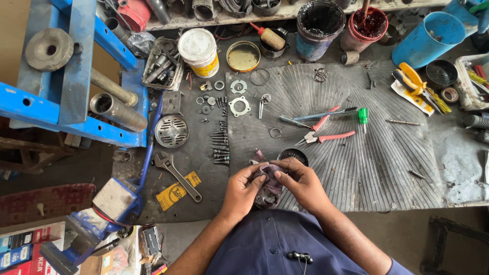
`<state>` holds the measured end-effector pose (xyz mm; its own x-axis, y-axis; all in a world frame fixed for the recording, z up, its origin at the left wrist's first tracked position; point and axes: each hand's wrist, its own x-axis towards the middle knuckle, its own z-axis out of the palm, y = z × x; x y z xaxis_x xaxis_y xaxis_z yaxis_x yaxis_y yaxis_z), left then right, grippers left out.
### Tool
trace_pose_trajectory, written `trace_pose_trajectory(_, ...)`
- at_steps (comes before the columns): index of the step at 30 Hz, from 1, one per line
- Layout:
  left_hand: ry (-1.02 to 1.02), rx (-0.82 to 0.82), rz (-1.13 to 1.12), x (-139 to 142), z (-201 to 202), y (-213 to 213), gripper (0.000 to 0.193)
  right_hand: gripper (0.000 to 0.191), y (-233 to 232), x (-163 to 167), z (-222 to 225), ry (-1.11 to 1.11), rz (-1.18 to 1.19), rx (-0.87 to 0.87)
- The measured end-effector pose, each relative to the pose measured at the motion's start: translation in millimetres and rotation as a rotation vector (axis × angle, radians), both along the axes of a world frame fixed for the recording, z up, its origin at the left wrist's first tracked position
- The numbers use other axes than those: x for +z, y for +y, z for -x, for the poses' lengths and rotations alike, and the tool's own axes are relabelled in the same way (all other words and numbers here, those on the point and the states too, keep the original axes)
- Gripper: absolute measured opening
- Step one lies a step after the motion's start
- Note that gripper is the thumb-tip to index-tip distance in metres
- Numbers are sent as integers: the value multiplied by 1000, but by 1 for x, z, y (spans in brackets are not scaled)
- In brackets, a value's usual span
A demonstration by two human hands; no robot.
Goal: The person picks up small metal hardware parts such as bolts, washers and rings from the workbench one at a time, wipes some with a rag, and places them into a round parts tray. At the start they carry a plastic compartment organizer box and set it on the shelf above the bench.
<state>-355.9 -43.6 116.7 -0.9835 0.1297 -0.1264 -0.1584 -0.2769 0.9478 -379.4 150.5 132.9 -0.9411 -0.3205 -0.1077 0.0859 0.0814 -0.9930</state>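
Across the bench beyond both hands spreads a ribbed grey rubber mat (pixel 356 153), and far off to the left hand's side stands a blue steel frame (pixel 71 76). Beyond the right hand, at the back edge, sit a blue bucket (pixel 428 38) and a dark paint-stained pot (pixel 318 23). A white tub with a yellow label band (pixel 199 51) stands well beyond the left hand. Nearer, just left of the left hand, a flat yellow printed packet (pixel 173 192) lies under an adjustable wrench (pixel 175 175). Red-handled pliers (pixel 326 135) lie beyond the right hand.

The left hand (pixel 243 187) and the right hand (pixel 300 181) meet at the bench's near edge, fingers curled and pinched on a purplish rag (pixel 267 186) bunched between them, its tail hanging below. Whether anything is wrapped inside cannot be told. A dark round part (pixel 293 154) lies just beyond the right hand's fingertips.
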Motion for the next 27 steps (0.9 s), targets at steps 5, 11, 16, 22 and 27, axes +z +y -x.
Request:
trace_pose_trajectory(5, 26, 25, 55, -21, -4, -3, 19, 27, -1, -2, -4, -56, -12, 50)
trace_pose_trajectory(11, 74, 89, 111, -32, -5, -5, 24, 35, -8, 2, -9, -136, 90, 111)
trace_pose_trajectory(16, -41, 46, -49, -21, -5, -5, 29, 37, -7, 5, -7, -46, -22, 43)
trace_pose_trajectory(22, -180, -5, -176, -16, -4, -7, 28, 34, -3, 3, -8, 10, 27, 60)
trace_pose_trajectory(27, -120, -1, -12, -18, -8, -5, 24, 33, -5, 3, -11, 33, -54, 61)
